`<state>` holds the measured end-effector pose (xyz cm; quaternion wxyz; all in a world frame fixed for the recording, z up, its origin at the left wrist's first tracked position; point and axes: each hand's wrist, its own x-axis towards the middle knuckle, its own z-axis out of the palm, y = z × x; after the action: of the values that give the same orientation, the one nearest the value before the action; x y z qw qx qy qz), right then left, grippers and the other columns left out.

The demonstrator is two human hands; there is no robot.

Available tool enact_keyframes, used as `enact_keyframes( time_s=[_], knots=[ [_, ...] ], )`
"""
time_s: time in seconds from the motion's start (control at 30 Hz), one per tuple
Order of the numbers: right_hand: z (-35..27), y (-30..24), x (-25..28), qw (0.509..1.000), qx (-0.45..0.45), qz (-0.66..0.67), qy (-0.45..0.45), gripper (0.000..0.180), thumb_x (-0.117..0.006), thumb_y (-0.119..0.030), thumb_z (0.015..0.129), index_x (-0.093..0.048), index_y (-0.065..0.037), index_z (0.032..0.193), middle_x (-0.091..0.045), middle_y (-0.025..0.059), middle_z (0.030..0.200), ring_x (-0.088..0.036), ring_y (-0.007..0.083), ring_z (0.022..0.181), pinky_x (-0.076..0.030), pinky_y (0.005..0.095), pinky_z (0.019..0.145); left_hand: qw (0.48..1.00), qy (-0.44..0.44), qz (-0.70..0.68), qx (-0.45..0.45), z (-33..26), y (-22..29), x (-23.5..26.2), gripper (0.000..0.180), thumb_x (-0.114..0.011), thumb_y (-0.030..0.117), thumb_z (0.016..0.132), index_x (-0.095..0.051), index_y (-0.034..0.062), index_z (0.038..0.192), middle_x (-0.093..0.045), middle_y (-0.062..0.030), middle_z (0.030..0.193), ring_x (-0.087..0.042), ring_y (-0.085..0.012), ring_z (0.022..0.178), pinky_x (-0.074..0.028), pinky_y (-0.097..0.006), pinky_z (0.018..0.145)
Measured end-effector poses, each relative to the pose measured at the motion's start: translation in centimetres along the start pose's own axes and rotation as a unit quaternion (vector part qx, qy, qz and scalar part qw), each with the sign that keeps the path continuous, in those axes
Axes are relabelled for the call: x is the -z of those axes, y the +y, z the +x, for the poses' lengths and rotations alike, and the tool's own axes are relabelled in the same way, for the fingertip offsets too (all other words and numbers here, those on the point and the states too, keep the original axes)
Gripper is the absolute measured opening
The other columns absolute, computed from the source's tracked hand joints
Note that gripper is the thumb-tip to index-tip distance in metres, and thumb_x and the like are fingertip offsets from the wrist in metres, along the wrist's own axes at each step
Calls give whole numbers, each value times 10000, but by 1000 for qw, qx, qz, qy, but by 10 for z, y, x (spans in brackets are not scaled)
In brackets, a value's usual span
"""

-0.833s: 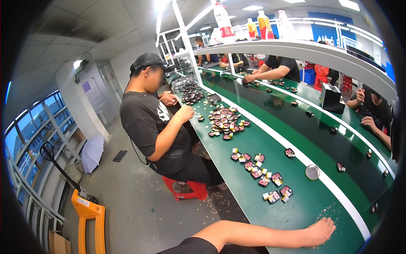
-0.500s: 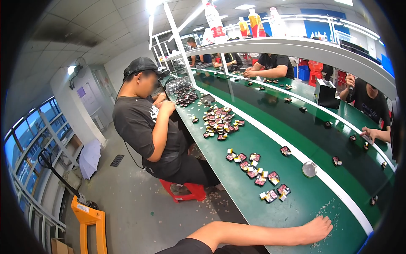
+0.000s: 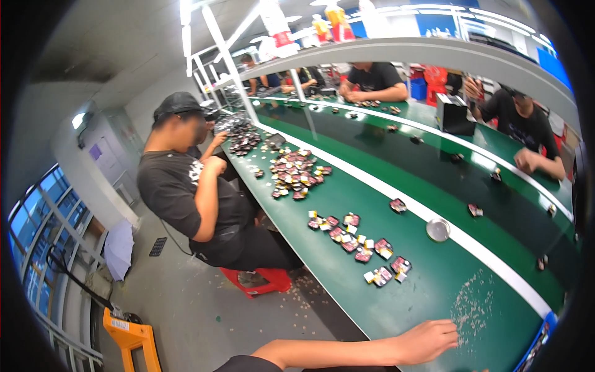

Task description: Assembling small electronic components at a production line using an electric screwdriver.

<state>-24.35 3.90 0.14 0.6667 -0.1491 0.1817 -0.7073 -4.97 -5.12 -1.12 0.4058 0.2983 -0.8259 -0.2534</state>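
Observation:
My left hand point(image 3: 429, 342) rests low at the near end of the green worktop point(image 3: 396, 310), its fingers curled and pressed together. Whatever they may hold is hidden. Just beyond the fingertips lies a scatter of tiny whitish bits point(image 3: 474, 307). Farther up the bench sits a loose group of small black modules point(image 3: 362, 254) with reddish faces and yellow-and-white tabs. A single similar module point(image 3: 397, 205) lies apart, close to the white strip. Next to that strip stands a round metal lid or shallow dish point(image 3: 438, 230). My right hand does not show.
A seated co-worker point(image 3: 180, 180) is on the left beside a larger module pile point(image 3: 297, 170). Across the dark conveyor belt point(image 3: 421, 161), which carries spaced modules, more people sit. A shelf point(image 3: 396, 53) with bottles spans above. A blue-edged object point(image 3: 538, 344) is at lower right.
My left hand has drawn back toward me and left, uncovering more of the whitish bits. The whole view has shifted, and the blue-edged object shows more.

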Motion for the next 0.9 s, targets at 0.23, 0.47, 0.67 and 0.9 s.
enact_keyframes(
  time_s=[0.23,0.47,0.67,0.9],
  knots=[
    [10,5,-40,997,66,25,12,100,-543,-106,863,-479,-30,875,-365,16,618,-339,110,503,-318,258,542,968,20,-170,182,-37,40,20,126,-581,87,892,-542,-25,849,-553,-132,763,-559,-310,720,-469,-400,674],
    [14,12,-52,993,108,39,4,89,-530,-108,859,-469,-44,863,-373,7,615,-345,90,476,-334,250,556,914,14,-292,282,-43,64,12,186,-495,49,937,-574,-24,785,-599,-81,696,-600,-174,630,-477,-286,601],
    [12,11,-50,991,120,48,15,85,-529,-104,855,-462,-52,850,-358,-5,610,-333,87,468,-337,249,552,907,17,-322,271,-45,63,12,168,-510,33,927,-580,-32,789,-598,-84,701,-595,-155,639,-479,-279,607],
    [15,13,-55,990,129,50,31,82,-525,-93,854,-455,-58,830,-346,-9,607,-326,85,466,-338,250,548,900,22,-340,273,-47,61,12,168,-517,31,921,-583,-32,779,-607,-84,701,-599,-155,635,-476,-282,599]
  ],
)
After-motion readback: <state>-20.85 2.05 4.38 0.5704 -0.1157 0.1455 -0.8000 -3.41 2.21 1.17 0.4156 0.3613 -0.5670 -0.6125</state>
